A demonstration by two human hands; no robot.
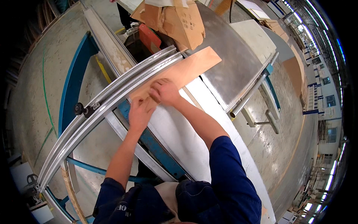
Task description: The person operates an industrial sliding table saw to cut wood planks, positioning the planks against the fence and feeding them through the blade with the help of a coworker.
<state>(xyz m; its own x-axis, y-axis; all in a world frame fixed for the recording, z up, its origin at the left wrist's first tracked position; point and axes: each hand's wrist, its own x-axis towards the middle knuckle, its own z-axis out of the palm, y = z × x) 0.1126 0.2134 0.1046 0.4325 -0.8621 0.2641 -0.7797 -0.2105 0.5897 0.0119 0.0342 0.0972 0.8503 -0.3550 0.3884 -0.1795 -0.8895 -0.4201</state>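
Note:
A flat, light reddish-brown wooden board (197,66) lies along a long aluminium fence (71,143), its far end reaching over a grey metal tabletop (233,56). My left hand (140,114) is closed at the board's near end, fingers bent against it. Just ahead and to the right, my right hand (165,91) rests on the board near its edge, with curled fingers close to those of the left. The undersides of both hands' fingers are partly hidden. Under my forearms runs a smooth silver-white table surface (179,130).
A torn cardboard box (190,24) stands beyond the board, near a red panel (149,38). On the fence sits a black knob (79,108). A blue frame arm (74,74) stands left; a metal tube rail (248,93) edges the tabletop at right. A person's dark-clothed leg shows at the back.

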